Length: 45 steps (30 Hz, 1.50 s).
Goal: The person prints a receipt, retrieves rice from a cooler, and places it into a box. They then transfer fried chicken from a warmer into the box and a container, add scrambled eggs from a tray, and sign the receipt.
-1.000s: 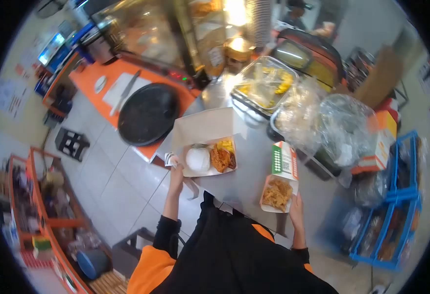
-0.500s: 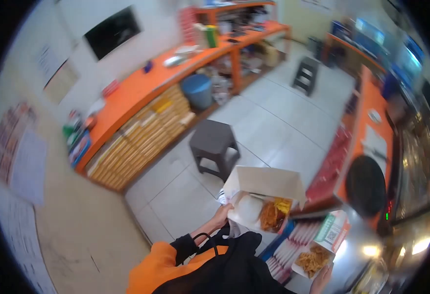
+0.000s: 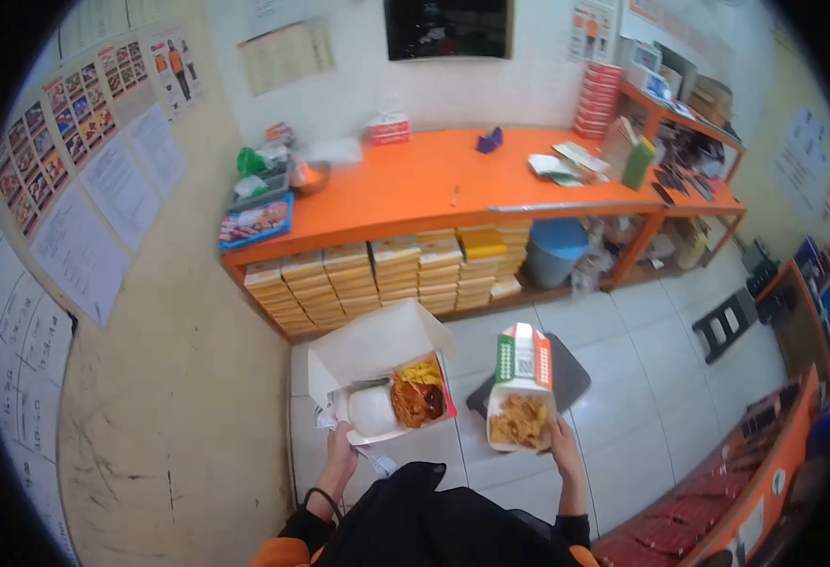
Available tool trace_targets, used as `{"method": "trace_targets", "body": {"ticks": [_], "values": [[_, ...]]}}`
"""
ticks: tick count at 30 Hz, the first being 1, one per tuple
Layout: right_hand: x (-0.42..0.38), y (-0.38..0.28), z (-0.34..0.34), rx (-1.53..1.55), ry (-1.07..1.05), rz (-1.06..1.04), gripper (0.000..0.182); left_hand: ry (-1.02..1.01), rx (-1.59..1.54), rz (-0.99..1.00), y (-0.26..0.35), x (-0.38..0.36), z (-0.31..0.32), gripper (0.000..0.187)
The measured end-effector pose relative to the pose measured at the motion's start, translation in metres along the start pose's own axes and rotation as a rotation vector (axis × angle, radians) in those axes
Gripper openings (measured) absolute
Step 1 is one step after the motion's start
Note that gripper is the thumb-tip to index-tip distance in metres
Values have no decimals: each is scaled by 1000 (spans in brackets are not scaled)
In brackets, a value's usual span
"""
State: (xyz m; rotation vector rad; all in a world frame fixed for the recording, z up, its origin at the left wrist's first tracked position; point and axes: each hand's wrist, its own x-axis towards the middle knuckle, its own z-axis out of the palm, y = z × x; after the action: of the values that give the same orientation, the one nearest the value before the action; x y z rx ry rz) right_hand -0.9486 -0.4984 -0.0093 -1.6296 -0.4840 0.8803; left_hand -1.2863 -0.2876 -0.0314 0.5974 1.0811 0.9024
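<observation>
My left hand (image 3: 341, 452) is closed on the near left edge of an open white meal box (image 3: 363, 342), its lid standing up at the back. Inside lie a mound of white rice (image 3: 372, 413), a piece of brown sauced fried food (image 3: 415, 401) and something yellow (image 3: 423, 369). White paper (image 3: 377, 461) hangs below the box by that hand. In my right hand (image 3: 562, 444) is a smaller food box (image 3: 525, 357), its green, white and orange lid flap raised. Golden fried pieces (image 3: 519, 421) fill it. Both boxes are held above the floor, apart from each other.
Ahead runs an orange counter (image 3: 387, 180) with papers, trays and stacked red boxes (image 3: 598, 100). Flat cartons (image 3: 377, 274) and a blue bin (image 3: 557, 251) sit underneath. A dark stool (image 3: 566, 373) stands behind the smaller box. A wall is close on the left; an orange-edged unit (image 3: 765, 463) is at right.
My view has swung left toward the counter and wall. Both boxes have come away from the side counter with my hands and now hang in front of me, still held.
</observation>
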Motion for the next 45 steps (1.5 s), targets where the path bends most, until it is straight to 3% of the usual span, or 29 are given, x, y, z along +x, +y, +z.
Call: {"method": "trace_targets", "body": {"ticks": [5,10,13,16,19,20,23,24,26,29,31,32,34,35,37,39,41,43,44,45], "values": [[115,-40,51,-36,-201,66,42,77,-85,206,39,54,23,44],[295,-91,108,-68,-287,19,37,113,-116,278,90,164,84,44],[411,-59,133,-333,-228,-414,35,106,-119,334,92,223,94,45],[442,-79,158,-439,-183,-199,38,96,-80,288,88,258,93,46],[555,-33,176,-492,-156,-349,33,132,-61,287,90,332,105,47],[581,-27,180,-449,-192,-240,36,175,-53,277,83,351,108,47],[585,-81,188,-603,-67,-213,36,155,15,171,99,419,133,44],[589,-81,189,-591,-47,-184,36,151,5,270,93,431,141,44],[583,-84,189,-569,-7,-127,35,126,179,223,95,449,149,48],[577,-92,180,-637,53,-320,30,153,382,262,101,465,162,49],[568,-108,161,-898,8,-493,26,192,498,325,113,476,175,49],[565,-109,149,-1030,-7,-564,25,62,707,148,152,450,186,46],[558,-89,118,-999,-438,-503,28,78,838,392,142,445,157,44],[541,-85,113,-961,-410,-571,26,85,900,512,136,439,147,42],[494,-99,107,-885,-349,-706,25,-152,652,270,143,411,171,42],[477,-96,105,-831,-288,-659,23,-225,583,5,124,399,193,49],[473,-90,102,-756,-112,-605,20,-654,634,312,130,377,266,59],[485,-74,97,-654,176,-522,17,-764,486,229,101,385,314,63],[473,-80,98,-725,367,-581,15,-690,528,214,72,392,323,64],[471,-87,107,-512,436,-532,12,-612,575,212,48,405,323,65]]}}
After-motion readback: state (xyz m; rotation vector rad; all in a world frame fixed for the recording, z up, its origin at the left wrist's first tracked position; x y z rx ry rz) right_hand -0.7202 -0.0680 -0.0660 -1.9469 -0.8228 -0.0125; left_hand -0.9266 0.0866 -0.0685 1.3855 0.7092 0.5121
